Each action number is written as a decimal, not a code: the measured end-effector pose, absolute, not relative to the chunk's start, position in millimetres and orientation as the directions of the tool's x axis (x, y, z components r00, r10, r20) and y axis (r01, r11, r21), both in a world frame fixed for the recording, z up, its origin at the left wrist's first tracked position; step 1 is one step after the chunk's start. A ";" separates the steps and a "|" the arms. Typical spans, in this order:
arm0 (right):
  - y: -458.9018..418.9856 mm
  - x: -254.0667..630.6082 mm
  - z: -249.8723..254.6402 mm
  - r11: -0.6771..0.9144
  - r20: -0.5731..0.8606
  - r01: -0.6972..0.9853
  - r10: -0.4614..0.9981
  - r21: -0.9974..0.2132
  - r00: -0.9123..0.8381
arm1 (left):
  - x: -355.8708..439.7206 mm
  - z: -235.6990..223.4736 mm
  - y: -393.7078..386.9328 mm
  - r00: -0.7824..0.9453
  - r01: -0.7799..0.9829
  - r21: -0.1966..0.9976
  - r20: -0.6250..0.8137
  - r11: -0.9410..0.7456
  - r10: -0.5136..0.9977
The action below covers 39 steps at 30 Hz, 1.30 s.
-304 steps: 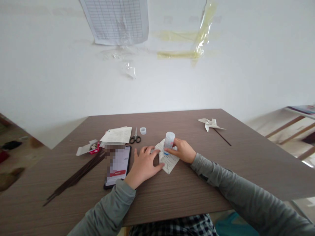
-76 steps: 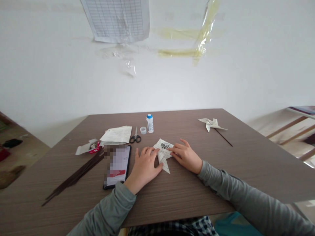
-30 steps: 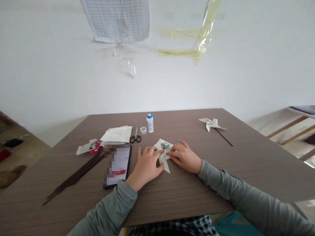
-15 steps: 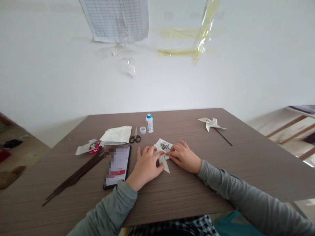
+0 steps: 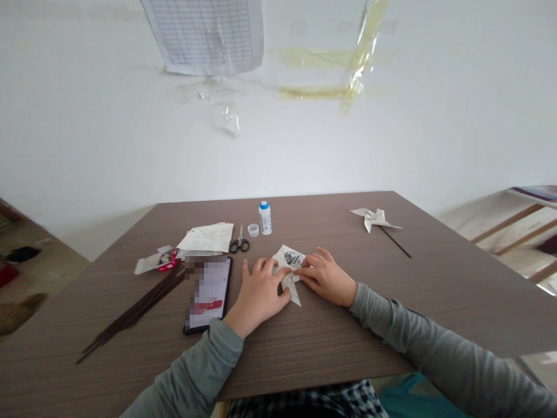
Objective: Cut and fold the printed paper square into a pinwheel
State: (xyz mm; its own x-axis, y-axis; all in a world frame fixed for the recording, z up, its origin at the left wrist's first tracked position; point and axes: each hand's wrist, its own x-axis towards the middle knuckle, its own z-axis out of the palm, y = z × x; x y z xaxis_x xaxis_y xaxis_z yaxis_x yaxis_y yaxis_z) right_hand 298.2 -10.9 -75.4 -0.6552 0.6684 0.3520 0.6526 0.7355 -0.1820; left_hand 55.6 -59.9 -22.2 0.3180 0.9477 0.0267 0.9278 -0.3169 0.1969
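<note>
A partly folded paper pinwheel (image 5: 292, 258) with print on it lies on the table in front of me. My left hand (image 5: 261, 293) is on its left side, thumb and fingers closed on the paper near the middle. From the right, my right hand (image 5: 326, 277) presses its fingertips on the paper's centre and right edge. One pointed paper flap sticks out toward me below the fingers. Both hands cover part of the paper. A finished paper pinwheel (image 5: 373, 218) on a dark stick lies at the far right.
On the brown table (image 5: 435, 284) stand a white glue bottle (image 5: 265, 218) with a blue cap and a small clear cup (image 5: 253, 230). Scissors (image 5: 239, 242), a paper stack (image 5: 208, 238), an open small box (image 5: 164, 259), dark sticks (image 5: 134, 307) and a phone (image 5: 211, 296) lie left.
</note>
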 end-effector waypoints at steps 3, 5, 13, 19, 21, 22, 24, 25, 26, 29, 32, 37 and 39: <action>-10.7 297.5 -76.5 0.739 0.356 0.651 0.664 -0.175 -0.658 | 54.9 -22.2 -60.4 0.326 0.925 0.199 0.026 -0.324 0.945; -10.7 297.1 -77.1 0.741 0.361 0.649 0.661 -0.173 -0.658 | 54.8 -22.5 -60.6 0.320 0.925 0.205 0.028 -0.319 0.947; -10.7 300.2 -77.0 0.736 0.341 0.652 0.670 -0.184 -0.660 | 58.5 -21.6 -58.9 0.285 0.932 0.234 -0.003 -0.277 0.958; -10.9 300.2 -74.9 0.724 0.334 0.660 0.683 -0.198 -0.649 | 58.1 -22.9 -57.9 0.301 0.926 0.239 0.000 -0.292 0.954; -10.9 300.2 -73.5 0.721 0.311 0.663 0.689 -0.202 -0.654 | 57.8 -23.6 -57.5 0.305 0.925 0.236 -0.001 -0.297 0.952; -10.9 300.3 -72.7 0.719 0.298 0.664 0.692 -0.205 -0.658 | 57.8 -23.8 -57.2 0.306 0.926 0.234 -0.001 -0.297 0.952; -10.8 300.5 -71.5 0.716 0.276 0.666 0.697 -0.210 -0.662 | 58.0 -23.9 -56.7 0.308 0.925 0.231 0.001 -0.300 0.951; -10.7 300.6 -71.0 0.714 0.268 0.667 0.699 -0.213 -0.663 | 58.2 -23.8 -56.5 0.311 0.925 0.228 0.002 -0.303 0.950; -10.6 300.8 -70.7 0.713 0.264 0.668 0.700 -0.215 -0.663 | 58.5 -23.7 -56.4 0.314 0.925 0.222 0.003 -0.307 0.949; -10.1 301.8 -71.4 0.713 0.269 0.667 0.700 -0.216 -0.661 | 59.4 -23.7 -56.2 0.320 0.928 0.199 0.004 -0.314 0.947; -8.9 303.2 -74.2 0.723 0.300 0.659 0.689 -0.209 -0.660 | 60.2 -24.0 -56.0 0.318 0.931 0.188 0.006 -0.313 0.948; -6.4 304.0 -78.7 0.736 0.326 0.648 0.672 -0.195 -0.665 | 59.7 -23.8 -55.7 0.318 0.933 0.176 -0.003 -0.312 0.948; -6.4 303.1 -79.0 0.732 0.322 0.652 0.677 -0.199 -0.662 | 58.9 -24.0 -56.0 0.320 0.934 0.169 0.002 -0.315 0.948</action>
